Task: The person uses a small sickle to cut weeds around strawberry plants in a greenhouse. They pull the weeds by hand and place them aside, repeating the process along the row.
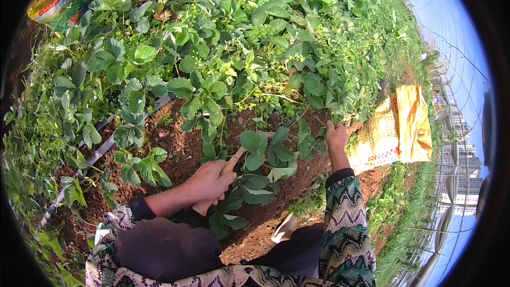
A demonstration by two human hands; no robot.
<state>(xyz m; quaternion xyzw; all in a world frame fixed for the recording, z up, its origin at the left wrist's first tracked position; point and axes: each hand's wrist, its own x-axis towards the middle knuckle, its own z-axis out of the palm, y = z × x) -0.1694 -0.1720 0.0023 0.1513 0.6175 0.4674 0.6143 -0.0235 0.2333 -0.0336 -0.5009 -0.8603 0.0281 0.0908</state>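
My left hand (213, 181) is closed round the pale wooden handle (235, 160) of a hand tool, which slants up and right among strawberry plants (255, 147). Leaves hide much of its far end, so its kind cannot be told. Farther right, my right hand (338, 135) grips green weeds or stems (344, 109) at the edge of the dense growth, beside a yellow woven sack. Its fingertips are partly hidden by foliage. Reddish-brown soil (179, 139) shows between the plants.
The yellow woven sack (378, 135) lies at right; a colourful printed sack (67, 0) is at upper left. A dark drip hose or strip (101, 151) crosses the soil. My knee (167, 243) and a light shoe (284, 229) are close below. Wires and frame poles stand far right.
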